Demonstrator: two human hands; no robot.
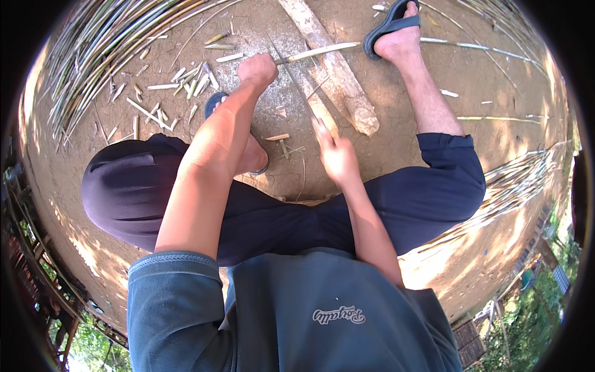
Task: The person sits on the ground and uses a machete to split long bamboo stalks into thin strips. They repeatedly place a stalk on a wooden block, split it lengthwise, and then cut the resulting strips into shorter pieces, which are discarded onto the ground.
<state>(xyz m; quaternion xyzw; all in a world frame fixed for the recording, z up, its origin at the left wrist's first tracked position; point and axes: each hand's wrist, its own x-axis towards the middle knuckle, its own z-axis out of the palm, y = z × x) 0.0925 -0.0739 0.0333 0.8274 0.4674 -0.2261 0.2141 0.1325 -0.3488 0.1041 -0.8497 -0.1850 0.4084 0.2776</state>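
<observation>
My left hand [257,69] is closed around the end of a pale green cane [322,52]. The cane runs right across a rough split log [350,93] and passes beneath my right sandal [395,26]. My right hand [339,162], nearer to me, grips the wooden handle of a handsaw [299,87]. Its long thin blade, seen almost edge-on, points away from me and crosses the cane just right of my left hand. Whether the teeth are in the cane cannot be made out.
Short cut cane pieces [197,80] lie scattered left of my left foot. Long canes [93,62] are heaped at the far left, with another bundle [517,186] beyond my right knee. Pale dust [248,43] covers the ground beside the log.
</observation>
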